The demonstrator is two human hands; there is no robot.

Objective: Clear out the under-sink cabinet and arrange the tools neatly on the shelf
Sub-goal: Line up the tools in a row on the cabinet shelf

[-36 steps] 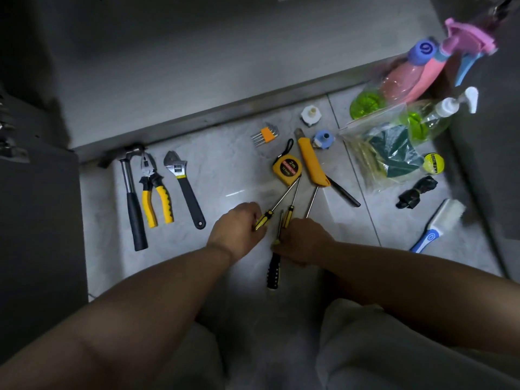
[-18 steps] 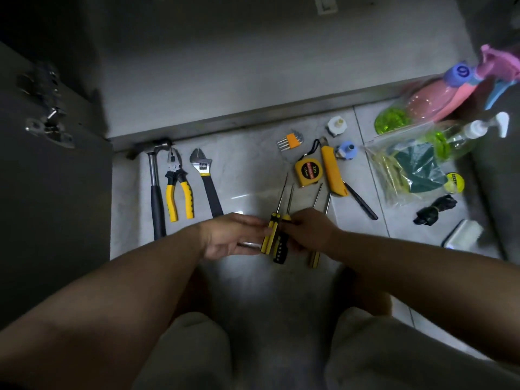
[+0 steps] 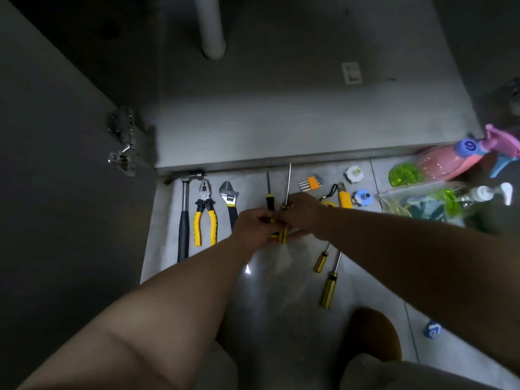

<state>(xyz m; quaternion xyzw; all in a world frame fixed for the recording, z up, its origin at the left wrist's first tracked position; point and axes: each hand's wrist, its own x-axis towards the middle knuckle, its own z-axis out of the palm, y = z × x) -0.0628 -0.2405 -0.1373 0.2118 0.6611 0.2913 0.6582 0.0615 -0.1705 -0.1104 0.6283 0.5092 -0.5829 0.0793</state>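
On the tiled floor [image 3: 281,311] before the open cabinet [image 3: 281,122], my left grip [image 3: 257,225] curls round the yellow-and-black handles of two screwdrivers [image 3: 282,235], their shafts pointing at the cabinet. In the dim light, my right grip [image 3: 305,211] seems to pinch the longer one. A wrench [image 3: 230,197], pliers [image 3: 204,220] and a hammer [image 3: 184,220] lie just left.

Yellow grips with black trim on the pliers [image 3: 204,220], left of centre. Black grip and silver shaft on the hammer [image 3: 184,215] beside them. Black and yellow bands along the striped screwdrivers [image 3: 270,202], centre. Clear amber for the amber screwdrivers [image 3: 326,288], lower right of centre. Orange holder on the hex keys [image 3: 311,182]. Pink on the spray bottle [image 3: 441,163], upper right. Pale grey floor tiles [image 3: 281,291].
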